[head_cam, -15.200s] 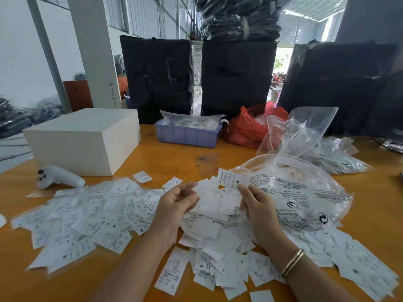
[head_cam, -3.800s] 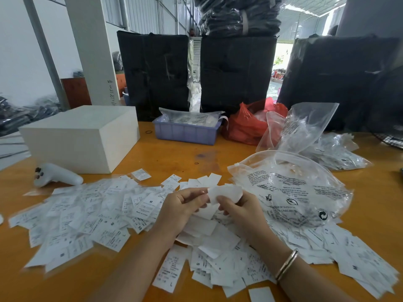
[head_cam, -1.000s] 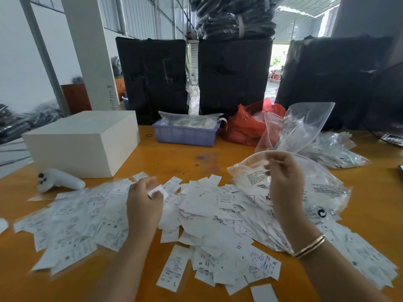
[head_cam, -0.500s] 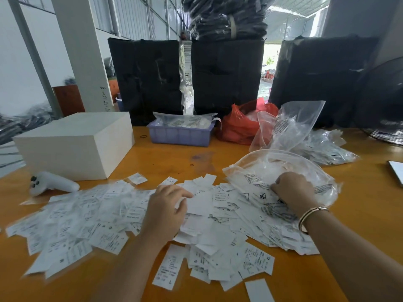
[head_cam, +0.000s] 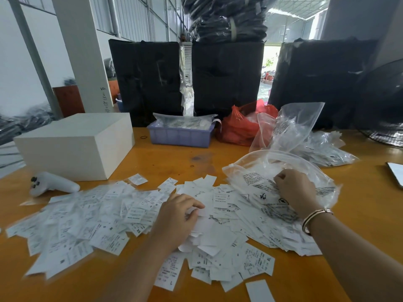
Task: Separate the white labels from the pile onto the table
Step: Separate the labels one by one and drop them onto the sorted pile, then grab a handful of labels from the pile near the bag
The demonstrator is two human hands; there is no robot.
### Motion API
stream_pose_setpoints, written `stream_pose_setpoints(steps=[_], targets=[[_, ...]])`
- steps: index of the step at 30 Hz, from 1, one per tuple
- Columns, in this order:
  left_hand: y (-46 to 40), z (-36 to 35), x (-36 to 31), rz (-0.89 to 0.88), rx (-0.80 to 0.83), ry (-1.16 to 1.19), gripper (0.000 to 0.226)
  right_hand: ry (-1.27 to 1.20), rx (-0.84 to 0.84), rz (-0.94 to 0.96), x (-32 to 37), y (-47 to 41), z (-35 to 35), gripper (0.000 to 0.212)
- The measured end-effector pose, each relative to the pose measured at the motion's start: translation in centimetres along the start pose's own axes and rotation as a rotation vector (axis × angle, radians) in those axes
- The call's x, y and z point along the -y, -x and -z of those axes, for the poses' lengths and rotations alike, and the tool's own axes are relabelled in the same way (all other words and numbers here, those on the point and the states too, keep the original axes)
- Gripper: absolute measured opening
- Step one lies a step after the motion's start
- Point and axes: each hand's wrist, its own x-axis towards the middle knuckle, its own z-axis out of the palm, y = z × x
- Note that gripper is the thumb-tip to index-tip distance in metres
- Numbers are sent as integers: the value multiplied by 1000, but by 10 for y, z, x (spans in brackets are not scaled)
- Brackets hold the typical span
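A heap of white labels (head_cam: 220,234) lies in the middle of the orange table (head_cam: 170,162). More white labels (head_cam: 87,219) are spread flat to its left. My left hand (head_cam: 177,219) rests on the heap, its curled fingers and thumb pinching a few labels. My right hand (head_cam: 294,192) grips the clear printed plastic bag (head_cam: 257,171), which lies over the right side of the heap. Labels under the bag are partly hidden.
A white box (head_cam: 74,144) and a white controller (head_cam: 52,186) stand at the left. A purple tray (head_cam: 181,136), a red bag (head_cam: 237,127) and more clear bags (head_cam: 294,125) sit behind. A phone (head_cam: 395,173) lies at the right edge.
My right hand came down from the air onto the clear bag and closed on it. My left hand moved right from the spread labels onto the heap.
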Motion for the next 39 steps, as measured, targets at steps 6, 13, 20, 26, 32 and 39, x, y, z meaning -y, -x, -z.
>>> stream_pose_setpoints(steps=[6, 13, 20, 26, 32, 39], targets=[[0, 0, 0, 16, -19, 15, 19, 35, -110, 41, -1, -2, 5, 29], [-1, -1, -2, 14, 12, 17, 18, 218, 206, 49, 7, -7, 8, 19], [-1, 0, -2, 36, 15, 14, 19, 108, 243, -37, 10, -10, 9, 16], [-2, 0, -3, 32, 7, 31, 17, 155, 36, 39, 10, -8, 17, 38], [-3, 3, -9, 65, -42, 158, 20, -744, 181, 217, 47, 17, 35, 20], [0, 11, -17, 196, 24, 564, 40, -954, 684, 238, 81, 65, 12, 13]])
